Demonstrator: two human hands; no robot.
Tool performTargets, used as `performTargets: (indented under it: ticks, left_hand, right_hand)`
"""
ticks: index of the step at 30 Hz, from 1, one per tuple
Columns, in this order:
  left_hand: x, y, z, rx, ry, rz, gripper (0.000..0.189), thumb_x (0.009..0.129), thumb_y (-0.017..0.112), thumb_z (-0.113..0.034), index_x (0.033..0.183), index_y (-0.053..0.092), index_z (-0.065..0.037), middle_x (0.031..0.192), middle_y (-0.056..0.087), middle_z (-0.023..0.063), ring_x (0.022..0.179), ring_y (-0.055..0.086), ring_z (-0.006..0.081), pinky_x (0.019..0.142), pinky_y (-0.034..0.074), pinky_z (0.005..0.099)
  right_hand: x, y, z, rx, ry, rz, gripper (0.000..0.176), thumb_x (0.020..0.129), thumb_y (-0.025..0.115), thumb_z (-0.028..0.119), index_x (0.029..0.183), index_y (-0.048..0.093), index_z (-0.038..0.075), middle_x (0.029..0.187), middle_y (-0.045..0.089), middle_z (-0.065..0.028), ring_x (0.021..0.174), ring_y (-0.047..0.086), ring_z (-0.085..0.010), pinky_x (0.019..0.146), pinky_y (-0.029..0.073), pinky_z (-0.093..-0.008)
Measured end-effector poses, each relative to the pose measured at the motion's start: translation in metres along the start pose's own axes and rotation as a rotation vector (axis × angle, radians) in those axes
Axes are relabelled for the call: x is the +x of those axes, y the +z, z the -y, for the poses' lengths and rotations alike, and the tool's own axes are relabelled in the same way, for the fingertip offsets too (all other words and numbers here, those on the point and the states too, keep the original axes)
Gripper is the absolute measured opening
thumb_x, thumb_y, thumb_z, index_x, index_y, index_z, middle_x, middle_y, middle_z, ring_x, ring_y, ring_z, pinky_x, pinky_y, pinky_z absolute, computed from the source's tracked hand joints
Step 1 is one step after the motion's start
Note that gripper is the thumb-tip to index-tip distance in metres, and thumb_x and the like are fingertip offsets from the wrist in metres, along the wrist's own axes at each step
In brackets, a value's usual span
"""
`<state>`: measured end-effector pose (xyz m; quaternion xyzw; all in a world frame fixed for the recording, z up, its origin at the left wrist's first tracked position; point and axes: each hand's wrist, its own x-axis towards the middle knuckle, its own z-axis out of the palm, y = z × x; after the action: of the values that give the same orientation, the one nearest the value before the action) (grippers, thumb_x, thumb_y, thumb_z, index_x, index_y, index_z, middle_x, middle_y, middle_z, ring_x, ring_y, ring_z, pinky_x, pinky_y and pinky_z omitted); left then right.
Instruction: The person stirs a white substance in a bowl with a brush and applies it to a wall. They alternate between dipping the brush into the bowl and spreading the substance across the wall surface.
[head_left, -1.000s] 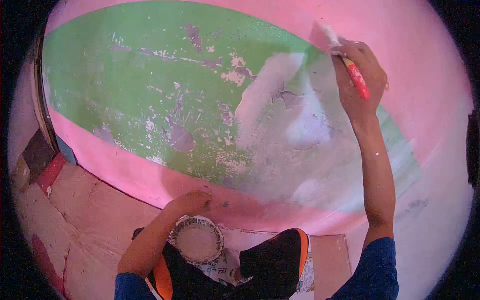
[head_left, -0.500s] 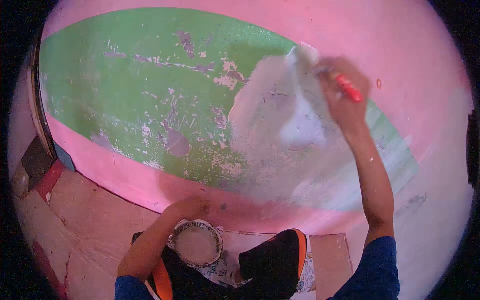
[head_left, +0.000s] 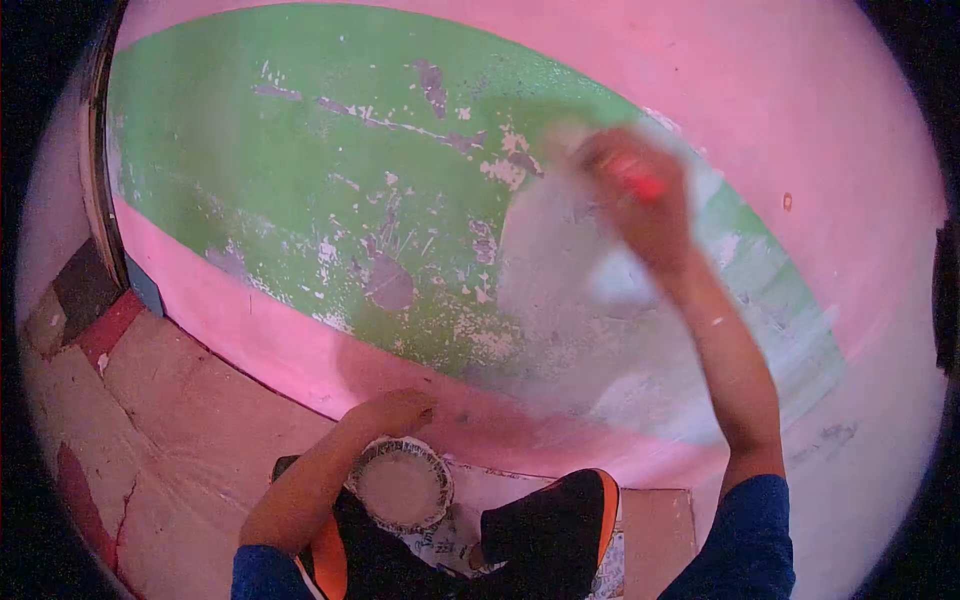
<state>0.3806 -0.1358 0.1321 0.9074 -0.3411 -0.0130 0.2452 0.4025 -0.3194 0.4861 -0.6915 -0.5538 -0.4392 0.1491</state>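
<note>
My right hand (head_left: 640,205) is closed around the red handle of a paintbrush (head_left: 635,178), held up against the wall. Motion smears the hand and the brush head, so the bristles are hard to make out. Around it, wet whitish paint (head_left: 545,260) covers part of a large green oval (head_left: 270,190) with flaked, worn spots. Low down, my left hand (head_left: 400,408) is close to the pink lower wall, its fingers curled together and nothing visible in them. Just below that hand stands a round tub of pale paint (head_left: 402,485), between my knees.
Pink wall (head_left: 780,120) surrounds the oval. A dark edge strip (head_left: 95,150) runs down its left side. Brown floor sheeting (head_left: 220,400) lies at lower left, with a dark block (head_left: 88,285) in the corner. Printed paper (head_left: 610,570) shows beside my right knee.
My right hand and the brush have swept left and slightly down across the painted area. The view has shifted, so the wall appears further right. My left hand stays by the tub.
</note>
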Motion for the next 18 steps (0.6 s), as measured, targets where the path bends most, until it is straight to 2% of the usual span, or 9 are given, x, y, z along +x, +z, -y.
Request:
performTargets:
  ticks: [3, 5, 6, 7, 10, 14, 16, 17, 18]
  left_hand:
    - [-0.005, -0.002, 0.002, 0.025, -0.018, 0.052, 0.025, 0.081, 0.042, -0.023, 0.076, 0.053, -0.002, 0.080, 0.055, 0.0194, 0.077, 0.053, 0.0366, 0.067, 0.041, 0.0451]
    - [-0.003, 0.002, 0.008, -0.018, 0.013, -0.027, 0.023, 0.081, 0.042, -0.023, 0.077, 0.054, -0.003, 0.082, 0.056, 0.0195, 0.078, 0.053, 0.0363, 0.068, 0.041, 0.0447]
    - [-0.003, 0.002, 0.007, -0.016, 0.013, -0.032, 0.023, 0.081, 0.042, -0.023, 0.077, 0.054, -0.003, 0.082, 0.056, 0.0195, 0.078, 0.053, 0.0363, 0.068, 0.041, 0.0447]
    - [-0.002, 0.002, 0.006, -0.009, -0.025, -0.007, 0.022, 0.080, 0.043, -0.022, 0.079, 0.055, -0.003, 0.084, 0.056, 0.0193, 0.079, 0.053, 0.0359, 0.068, 0.041, 0.0440]
    - [0.002, 0.008, 0.007, 0.009, -0.020, 0.005, 0.021, 0.078, 0.045, -0.021, 0.082, 0.056, -0.004, 0.086, 0.056, 0.0187, 0.079, 0.054, 0.0348, 0.068, 0.042, 0.0430]
    - [-0.010, -0.010, -0.006, -0.137, -0.025, 0.019, 0.016, 0.071, 0.051, -0.016, 0.076, 0.053, -0.002, 0.081, 0.056, 0.0185, 0.076, 0.054, 0.0348, 0.069, 0.041, 0.0423]
    - [-0.007, -0.004, 0.003, -0.090, -0.042, 0.068, 0.015, 0.071, 0.051, -0.016, 0.076, 0.053, -0.002, 0.080, 0.056, 0.0186, 0.076, 0.054, 0.0345, 0.068, 0.041, 0.0421]
    - [-0.007, -0.001, 0.007, -0.038, -0.062, 0.116, 0.015, 0.070, 0.052, -0.016, 0.076, 0.053, -0.001, 0.080, 0.056, 0.0187, 0.076, 0.054, 0.0341, 0.068, 0.041, 0.0418]
    - [-0.007, -0.002, 0.006, -0.038, -0.060, 0.121, 0.015, 0.070, 0.052, -0.016, 0.076, 0.053, -0.001, 0.080, 0.056, 0.0187, 0.076, 0.054, 0.0341, 0.068, 0.041, 0.0418]
  right_hand:
    - [0.030, -0.024, 0.004, -0.517, -0.178, -0.208, 0.008, 0.066, 0.052, 0.006, 0.073, 0.053, 0.006, 0.067, 0.051, -0.0095, 0.061, 0.052, -0.0257, 0.057, 0.042, -0.0340]
    - [-0.013, 0.022, -0.001, -0.508, -0.023, 0.030, 0.003, 0.066, 0.051, 0.008, 0.068, 0.052, 0.006, 0.063, 0.049, -0.0086, 0.058, 0.050, -0.0248, 0.058, 0.043, -0.0352]
    - [-0.046, 0.057, 0.005, -0.783, -0.318, 0.228, 0.003, 0.067, 0.049, 0.010, 0.065, 0.050, 0.007, 0.062, 0.049, -0.0084, 0.057, 0.049, -0.0234, 0.059, 0.045, -0.0368]
    - [-0.084, 0.086, 0.028, -0.620, -0.378, 0.344, 0.004, 0.067, 0.048, 0.011, 0.067, 0.051, 0.009, 0.064, 0.051, -0.0106, 0.060, 0.051, -0.0237, 0.059, 0.045, -0.0372]
    - [-0.149, 0.124, 0.070, -0.153, -0.054, 0.715, 0.005, 0.066, 0.051, 0.013, 0.066, 0.052, 0.008, 0.066, 0.055, -0.0115, 0.064, 0.055, -0.0273, 0.060, 0.044, -0.0373]
    - [-0.072, 0.079, 0.022, 0.374, 0.743, 0.469, 0.014, 0.071, 0.055, 0.003, 0.059, 0.049, 0.003, 0.055, 0.049, -0.0006, 0.055, 0.039, -0.0060, 0.049, 0.035, -0.0228]
    - [-0.020, 0.042, 0.003, 0.207, 0.255, 0.093, 0.012, 0.072, 0.050, 0.011, 0.063, 0.049, 0.003, 0.056, 0.049, -0.0115, 0.050, 0.046, -0.0195, 0.049, 0.038, -0.0315]
    - [0.006, 0.015, 0.009, 0.040, 0.126, 0.025, 0.005, 0.072, 0.050, -0.002, 0.068, 0.053, 0.000, 0.069, 0.056, -0.0059, 0.061, 0.051, -0.0113, 0.056, 0.041, -0.0223]
    - [0.028, -0.006, 0.015, -0.247, -0.014, -0.057, 0.004, 0.070, 0.053, -0.002, 0.074, 0.054, 0.000, 0.073, 0.057, -0.0101, 0.064, 0.054, -0.0175, 0.057, 0.042, -0.0241]
